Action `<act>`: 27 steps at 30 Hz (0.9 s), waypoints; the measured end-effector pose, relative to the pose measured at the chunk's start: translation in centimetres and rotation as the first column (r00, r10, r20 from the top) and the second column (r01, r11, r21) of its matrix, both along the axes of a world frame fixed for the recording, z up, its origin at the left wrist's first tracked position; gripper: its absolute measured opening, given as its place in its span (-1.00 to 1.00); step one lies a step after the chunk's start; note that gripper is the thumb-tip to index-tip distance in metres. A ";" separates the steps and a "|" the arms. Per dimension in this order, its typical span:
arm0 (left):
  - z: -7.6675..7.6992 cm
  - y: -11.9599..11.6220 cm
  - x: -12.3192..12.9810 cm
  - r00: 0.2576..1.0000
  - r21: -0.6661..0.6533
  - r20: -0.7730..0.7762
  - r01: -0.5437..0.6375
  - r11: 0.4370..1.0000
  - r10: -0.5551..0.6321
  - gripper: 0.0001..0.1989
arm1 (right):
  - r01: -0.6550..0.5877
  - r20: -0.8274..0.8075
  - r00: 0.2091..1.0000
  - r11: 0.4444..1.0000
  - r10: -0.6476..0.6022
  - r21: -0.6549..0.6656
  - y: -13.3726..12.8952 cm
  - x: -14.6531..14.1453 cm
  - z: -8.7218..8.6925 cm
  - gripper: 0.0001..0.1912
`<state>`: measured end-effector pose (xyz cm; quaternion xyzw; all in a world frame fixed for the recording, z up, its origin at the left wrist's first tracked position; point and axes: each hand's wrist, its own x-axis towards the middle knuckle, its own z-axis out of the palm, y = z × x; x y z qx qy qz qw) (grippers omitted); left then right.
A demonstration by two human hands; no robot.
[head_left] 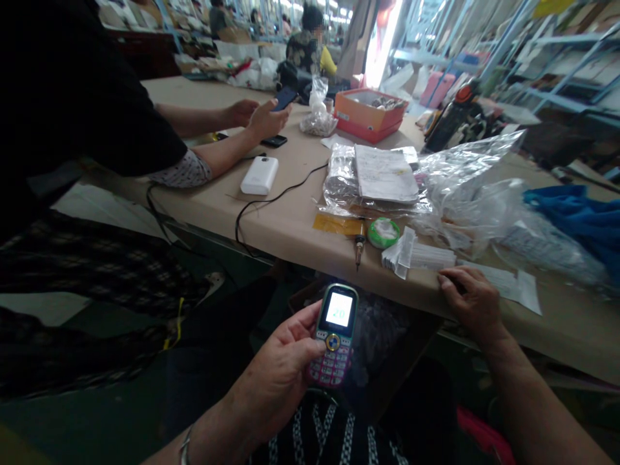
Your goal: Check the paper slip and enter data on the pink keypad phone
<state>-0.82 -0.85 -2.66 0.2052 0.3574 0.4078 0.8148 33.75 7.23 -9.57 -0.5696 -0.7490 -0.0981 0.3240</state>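
Note:
A small keypad phone with a lit screen and pink keys is held upright over my lap. My left hand is closed around its left side, the thumb by the round centre button. My right hand rests on the table's front edge with its fingers curled; whether anything is under them is hidden. Just left of that hand lies a stack of white strips with a clear piece on top. A green round container and a thin pointed tool lie further left.
At the left a person's hands hold a dark phone above the table. Near them are a white box-shaped device and a black cable. Plastic bags, papers and an orange-red box stand beyond.

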 end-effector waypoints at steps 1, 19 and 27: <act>0.0 0.0 0.0 1.000 0.001 -0.001 0.003 1.000 -0.003 -0.50 | 0.000 0.001 1.000 1.000 0.000 -0.001 0.0 0.0 0.0 -0.81; -0.1 -0.1 0.0 1.000 -0.006 -0.014 0.002 1.000 -0.002 -0.50 | 0.012 0.014 1.000 1.000 -0.012 -0.004 0.0 -0.2 0.1 -0.77; 0.2 0.0 0.1 1.000 -0.002 -0.022 -0.002 1.000 0.002 -0.50 | 0.008 0.015 1.000 1.000 -0.008 0.002 0.0 -0.1 0.1 -0.78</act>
